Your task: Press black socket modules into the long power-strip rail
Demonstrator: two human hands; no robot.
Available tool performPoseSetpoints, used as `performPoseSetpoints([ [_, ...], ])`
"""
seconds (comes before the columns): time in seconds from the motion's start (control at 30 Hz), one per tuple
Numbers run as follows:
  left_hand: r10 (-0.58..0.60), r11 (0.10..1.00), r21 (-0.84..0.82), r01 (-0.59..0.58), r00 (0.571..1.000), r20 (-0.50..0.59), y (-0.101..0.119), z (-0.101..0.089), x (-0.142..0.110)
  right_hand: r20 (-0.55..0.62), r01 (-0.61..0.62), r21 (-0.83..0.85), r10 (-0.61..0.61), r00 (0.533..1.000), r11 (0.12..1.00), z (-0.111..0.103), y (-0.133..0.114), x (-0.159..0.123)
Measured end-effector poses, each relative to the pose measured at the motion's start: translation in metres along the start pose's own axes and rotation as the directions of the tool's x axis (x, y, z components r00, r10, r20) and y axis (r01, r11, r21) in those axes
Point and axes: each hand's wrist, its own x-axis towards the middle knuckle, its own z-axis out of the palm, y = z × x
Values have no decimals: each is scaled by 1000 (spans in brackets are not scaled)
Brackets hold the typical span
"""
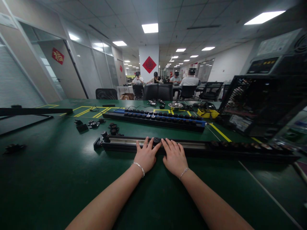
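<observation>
A long black track [134, 147] with a pale metal channel lies across the green table in front of me. My left hand [145, 156] rests over its middle, fingers spread and pointing away. Just to the right, my right hand [174, 157] lies on the same track with its fingers stretched out. Between the two hands sits a small black round-topped part [156, 140] in the channel, with fingertips of both hands beside it; whether they press on it I cannot tell. More dark parts [242, 145] line the track's right end.
Behind lies a second black track [168, 120] with a blue strip and a row of parts. Loose black pieces [93, 124] are at left. A yellow bin [207, 113], a metal bowl [175, 105] and an open computer case [249, 105] stand right. Several people sit at far tables.
</observation>
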Motion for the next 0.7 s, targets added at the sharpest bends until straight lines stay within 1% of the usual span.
performPoseSetpoints([
  [0.17,-10,1000,6,10,1000,-24,-3,1,-2,12,-1,11,0,1000,1000,-2,1,0],
  [0.43,-77,997,7,77,997,-30,-5,3,-3,16,16,34,-16,1000,999,-3,3,0],
  [0.7,-112,994,10,112,994,14,-9,-1,-3,19,20,32,-21,1000,999,-5,2,0],
])
